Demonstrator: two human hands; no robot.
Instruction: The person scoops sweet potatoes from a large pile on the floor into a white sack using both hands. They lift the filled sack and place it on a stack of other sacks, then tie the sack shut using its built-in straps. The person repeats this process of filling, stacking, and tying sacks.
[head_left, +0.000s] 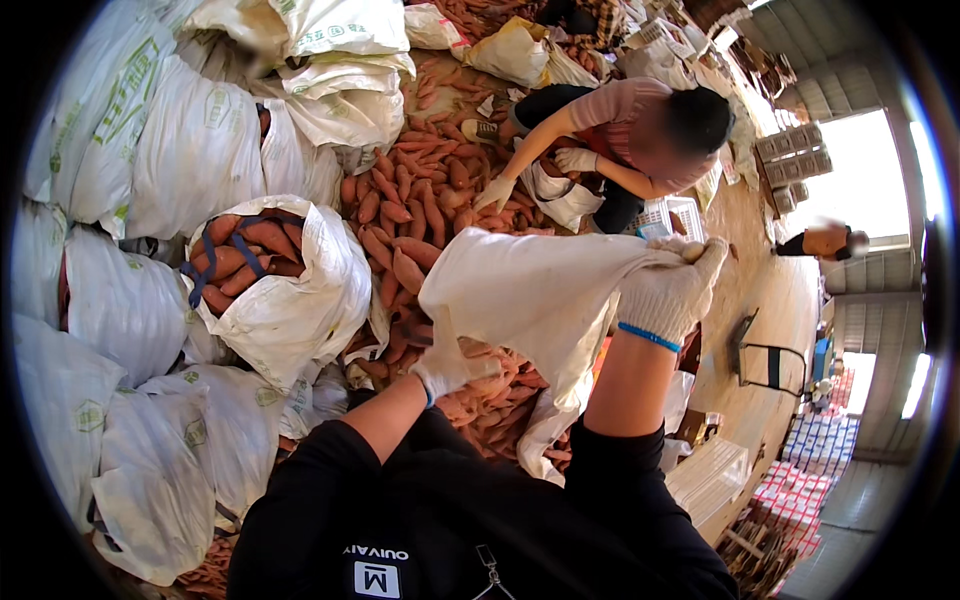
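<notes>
A white woven sack (525, 285) hangs across the space before me, over a heap of sweet potatoes (427, 195). My right hand (667, 285), in a white knit glove with a blue cuff, grips the sack's gathered end, raised at the right. My left hand (454, 367), gloved too, is at the sack's lower left edge; whether its fingers close on the cloth cannot be made out. More sweet potatoes (495, 405) lie below the sack, close to my body. Left of my hands stands an open white sack (322, 277) filled with sweet potatoes, dark blue straps lying across them.
Full white sacks (195, 142) are stacked along the left. Across the heap a crouching person (622, 112) in gloves reaches into the sweet potatoes, near a white plastic basket (682, 214). A hand truck (769, 364) and stacked cartons (817, 442) stand at the right; another person (821, 241) is farther off.
</notes>
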